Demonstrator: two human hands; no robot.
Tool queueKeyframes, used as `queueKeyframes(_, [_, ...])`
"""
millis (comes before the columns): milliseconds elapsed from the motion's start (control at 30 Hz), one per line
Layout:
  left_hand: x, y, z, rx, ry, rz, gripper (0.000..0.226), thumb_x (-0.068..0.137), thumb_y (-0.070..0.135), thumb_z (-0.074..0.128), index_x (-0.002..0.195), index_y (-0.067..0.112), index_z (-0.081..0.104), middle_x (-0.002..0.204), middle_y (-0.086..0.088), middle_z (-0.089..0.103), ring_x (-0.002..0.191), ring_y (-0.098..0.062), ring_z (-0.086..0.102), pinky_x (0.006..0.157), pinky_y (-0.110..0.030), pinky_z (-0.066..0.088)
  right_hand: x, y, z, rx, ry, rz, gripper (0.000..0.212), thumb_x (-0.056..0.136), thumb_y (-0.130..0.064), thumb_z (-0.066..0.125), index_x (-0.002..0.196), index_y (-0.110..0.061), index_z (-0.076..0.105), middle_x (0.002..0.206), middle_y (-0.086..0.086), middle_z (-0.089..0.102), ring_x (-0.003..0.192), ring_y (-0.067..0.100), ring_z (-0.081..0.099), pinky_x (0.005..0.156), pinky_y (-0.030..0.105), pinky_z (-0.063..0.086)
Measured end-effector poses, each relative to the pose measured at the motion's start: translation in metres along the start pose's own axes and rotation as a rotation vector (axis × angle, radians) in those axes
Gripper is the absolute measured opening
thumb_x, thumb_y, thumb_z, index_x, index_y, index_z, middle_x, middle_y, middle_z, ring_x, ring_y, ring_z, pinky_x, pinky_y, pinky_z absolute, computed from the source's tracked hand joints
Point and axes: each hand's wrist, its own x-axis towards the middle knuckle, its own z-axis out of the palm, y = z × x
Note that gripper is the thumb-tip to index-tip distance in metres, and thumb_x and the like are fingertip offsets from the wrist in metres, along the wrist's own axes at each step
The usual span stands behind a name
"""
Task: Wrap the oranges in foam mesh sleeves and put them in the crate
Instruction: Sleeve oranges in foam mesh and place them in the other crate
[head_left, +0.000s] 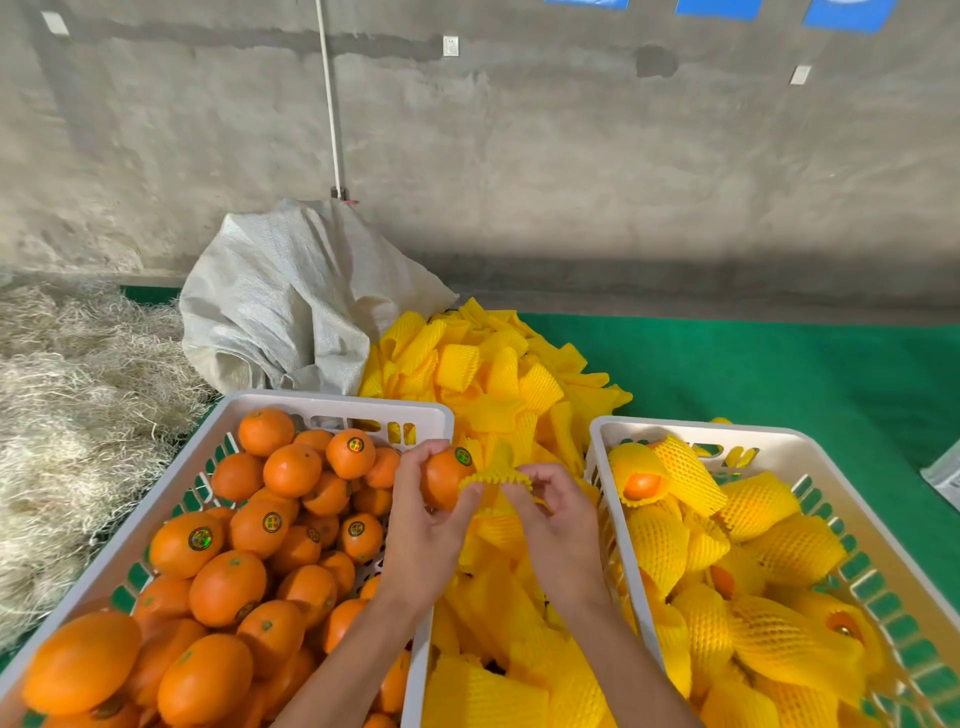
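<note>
1. Orange (445, 480): round, glossy, round sticker on top; gripped in the left hand's (423, 525) fingers.
2. Foam mesh sleeve (497, 474): yellow, bunched; pinched in the right hand's (551, 512) fingertips, touching the orange.
3. Crate (675, 427): white, right of the right hand, holding sleeved oranges.

One head cam only, wide-angle, looking fwd & down from above the person's forearms. Close on the left hand (423, 519) and right hand (553, 525) at centre; both crates sit cropped at bottom edge, concrete wall (571, 156) fills the top.
</note>
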Motion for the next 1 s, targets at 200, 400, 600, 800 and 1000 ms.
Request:
queueKeyframes(200, [0.006,0.000,-0.002,-0.080,0.086,-0.036,0.047,0.089,0.017,0.081,0.128,0.027,0.057,0.114,0.006,0.061,0.088,-0.018,0.066,0.072,-0.030,0.059,0.009,-0.009,-0.009,0.915,-0.086,0.647,0.044,0.095,-0.003,0.060,0.138,0.004,0.057,0.133,0.022,0.067,0.122,0.032,0.065,0.103,0.040,0.054])
queueKeyframes(400, [0.008,0.004,-0.005,-0.252,0.142,-0.164,0.034,0.090,0.015,0.079,0.118,0.028,0.063,0.111,-0.009,0.066,0.084,-0.021,0.070,0.066,-0.032,0.061,0.011,-0.013,-0.010,0.762,-0.183,0.810,0.043,0.091,-0.030,0.072,0.128,-0.009,0.068,0.123,0.016,0.074,0.107,0.029,0.074,0.089,0.036,0.061])
queueKeyframes(600, [0.014,0.012,-0.008,-0.352,0.000,-0.250,0.032,0.092,0.019,0.078,0.120,0.026,0.065,0.114,-0.005,0.064,0.089,-0.020,0.071,0.071,-0.038,0.063,0.014,-0.008,-0.014,0.793,-0.146,0.743,0.047,0.097,-0.039,0.066,0.139,-0.016,0.061,0.130,0.011,0.071,0.118,0.028,0.070,0.097,0.040,0.058])
queueKeyframes(800, [0.016,0.010,-0.014,-0.503,-0.107,-0.246,0.049,0.098,0.013,0.066,0.143,0.030,0.058,0.138,-0.001,0.063,0.122,-0.028,0.066,0.097,-0.050,0.057,0.019,0.000,-0.019,0.696,0.095,0.571,0.054,0.104,-0.039,0.053,0.153,-0.016,0.045,0.141,0.005,0.062,0.131,0.023,0.058,0.110,0.040,0.045])
queueKeyframes(1000, [0.006,0.018,-0.003,-0.284,-0.313,-0.277,0.057,0.074,0.041,0.092,0.126,0.025,0.073,0.130,-0.006,0.072,0.126,-0.028,0.065,0.101,-0.034,0.056,0.011,-0.003,-0.008,0.400,0.079,0.482,0.039,0.101,-0.043,0.059,0.133,-0.022,0.064,0.130,0.000,0.070,0.123,0.022,0.065,0.111,0.051,0.048])
